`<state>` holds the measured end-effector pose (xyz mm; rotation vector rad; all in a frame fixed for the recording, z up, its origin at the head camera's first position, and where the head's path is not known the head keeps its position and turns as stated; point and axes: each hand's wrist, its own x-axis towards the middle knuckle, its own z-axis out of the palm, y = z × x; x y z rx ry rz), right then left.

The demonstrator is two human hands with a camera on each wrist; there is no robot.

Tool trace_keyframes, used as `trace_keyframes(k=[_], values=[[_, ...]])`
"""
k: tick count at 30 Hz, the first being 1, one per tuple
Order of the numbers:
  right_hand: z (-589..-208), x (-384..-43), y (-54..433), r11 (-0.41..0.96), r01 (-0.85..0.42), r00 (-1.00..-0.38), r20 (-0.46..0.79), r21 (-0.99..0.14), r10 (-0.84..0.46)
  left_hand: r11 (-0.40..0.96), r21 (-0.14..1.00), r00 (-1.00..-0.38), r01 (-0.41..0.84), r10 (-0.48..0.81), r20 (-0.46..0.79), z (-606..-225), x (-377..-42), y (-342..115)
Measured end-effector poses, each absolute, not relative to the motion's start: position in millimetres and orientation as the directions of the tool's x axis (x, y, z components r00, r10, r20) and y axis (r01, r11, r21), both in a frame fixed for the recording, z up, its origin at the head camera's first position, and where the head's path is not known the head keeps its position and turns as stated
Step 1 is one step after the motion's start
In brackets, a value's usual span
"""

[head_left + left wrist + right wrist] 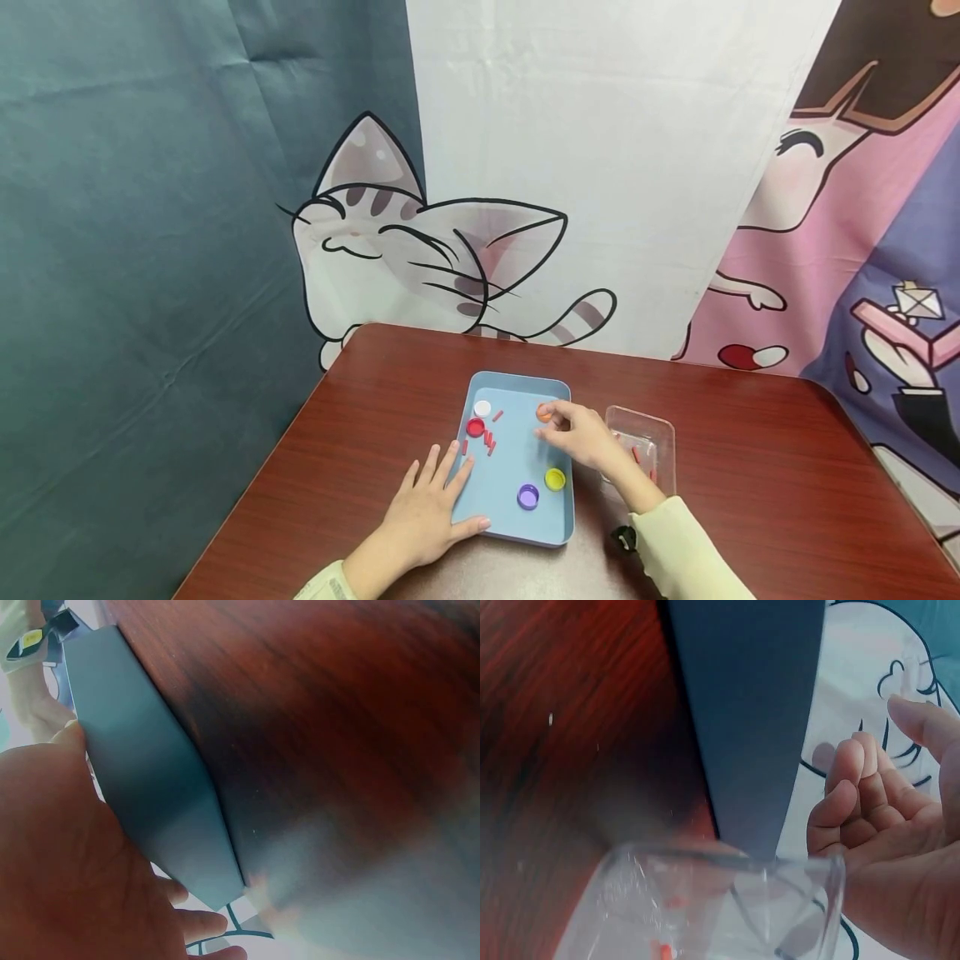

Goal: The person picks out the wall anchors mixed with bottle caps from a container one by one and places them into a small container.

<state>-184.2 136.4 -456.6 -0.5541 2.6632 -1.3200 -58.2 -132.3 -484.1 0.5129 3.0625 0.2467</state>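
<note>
A light blue tray (512, 517) lies on the table with several small red sticks (488, 438) near its left side. White (482, 408) and red (476, 427) round caps sit by those sticks; purple (528, 497) and yellow (555, 479) ones lie toward the near right. My left hand (423, 517) rests with spread fingers at the tray's left edge, thumb over the near rim. Above the tray's right side is my right hand (581, 433), its fingertips by an orange cap (543, 412) they partly hide. In the right wrist view, thumb and loosely bent fingers (847, 769) stand apart, nothing visible between them.
Right of the tray, partly under my right forearm, stands a clear plastic box (663, 433) with a few red sticks inside. The brown table (750, 467) extends to both sides. A printed cloth (600, 167) hangs behind it.
</note>
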Motion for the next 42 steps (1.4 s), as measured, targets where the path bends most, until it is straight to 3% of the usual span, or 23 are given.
trace_keyframes(k=[29,42], values=[[-483.0,-174.4,72.1,0.64,-0.25,-0.928,-0.009,-0.726,-0.372,0.94,0.156,-0.947,0.303,0.315,-0.062,-478.9,-58.3,-131.6],[-486.7,-180.8,56.5,0.739,-0.21,-0.92,-0.125,-0.64,-0.37,0.936,0.147,-0.943,0.321,0.33,-0.04,-476.8,-59.7,-132.7]])
